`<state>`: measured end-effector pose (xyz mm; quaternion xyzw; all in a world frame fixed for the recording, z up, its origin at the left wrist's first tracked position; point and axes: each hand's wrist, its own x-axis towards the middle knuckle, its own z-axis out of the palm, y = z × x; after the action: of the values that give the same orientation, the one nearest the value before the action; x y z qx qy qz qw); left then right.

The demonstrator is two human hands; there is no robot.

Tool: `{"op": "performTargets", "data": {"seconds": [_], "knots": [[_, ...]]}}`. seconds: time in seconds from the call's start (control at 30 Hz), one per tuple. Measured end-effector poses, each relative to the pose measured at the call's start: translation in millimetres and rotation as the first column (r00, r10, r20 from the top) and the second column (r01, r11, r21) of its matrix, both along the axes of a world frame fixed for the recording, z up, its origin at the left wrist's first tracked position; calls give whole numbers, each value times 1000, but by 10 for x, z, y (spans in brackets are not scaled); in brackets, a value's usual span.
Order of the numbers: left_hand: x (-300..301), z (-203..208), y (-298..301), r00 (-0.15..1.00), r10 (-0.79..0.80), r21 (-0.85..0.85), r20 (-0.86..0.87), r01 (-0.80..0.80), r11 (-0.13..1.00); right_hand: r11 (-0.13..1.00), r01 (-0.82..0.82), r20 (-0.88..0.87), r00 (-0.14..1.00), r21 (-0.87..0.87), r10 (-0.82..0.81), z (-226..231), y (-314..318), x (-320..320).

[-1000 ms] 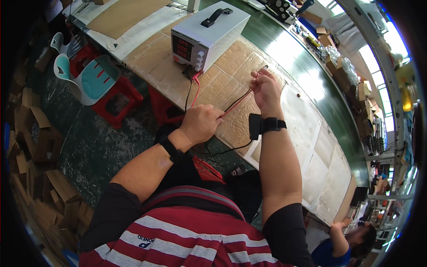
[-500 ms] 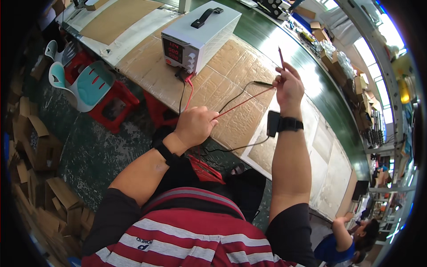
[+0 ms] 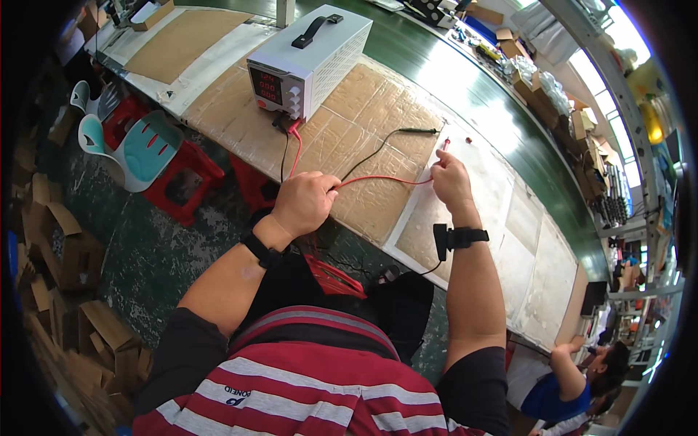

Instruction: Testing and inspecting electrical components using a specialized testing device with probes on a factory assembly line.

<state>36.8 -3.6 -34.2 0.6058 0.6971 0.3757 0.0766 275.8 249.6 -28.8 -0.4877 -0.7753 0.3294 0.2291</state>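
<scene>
My left hand (image 3: 304,203) is closed around the red cable (image 3: 385,179) near the table's front edge. From there the cable runs slack to my right hand (image 3: 454,180), whose fingers are wrapped round a red test probe (image 3: 446,144) pointing away from me, low over the white part of the table. A black test probe (image 3: 419,131) lies on the cardboard to the left of it, with its black lead curving back toward my left hand. Both leads come from a grey bench power supply (image 3: 311,62) with a lit red display. A small dark red piece (image 3: 469,140) lies just beyond the red probe.
Cardboard sheets (image 3: 349,109) cover much of the table. A green conveyor belt (image 3: 465,94) runs along its far side. Teal-and-white chairs (image 3: 149,142) and red stools (image 3: 185,178) stand at left, near open cartons (image 3: 73,251). A person in blue (image 3: 560,396) sits at lower right.
My right hand has come down and nearer with the red probe, and the red cable has gone from taut to slack. The small dark red piece now shows on the table.
</scene>
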Motion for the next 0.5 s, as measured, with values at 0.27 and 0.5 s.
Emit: {"op": "performTargets", "data": {"seconds": [0.27,0.5], "knots": [[0,168,-21,998,-18,-161,67,29,987,943,-56,-292,955,-329,-45,277,-183,-322],[61,126,525,1000,25,-121,11,-24,992,971,-21,126,991,-237,53,235,-192,-569]]}}
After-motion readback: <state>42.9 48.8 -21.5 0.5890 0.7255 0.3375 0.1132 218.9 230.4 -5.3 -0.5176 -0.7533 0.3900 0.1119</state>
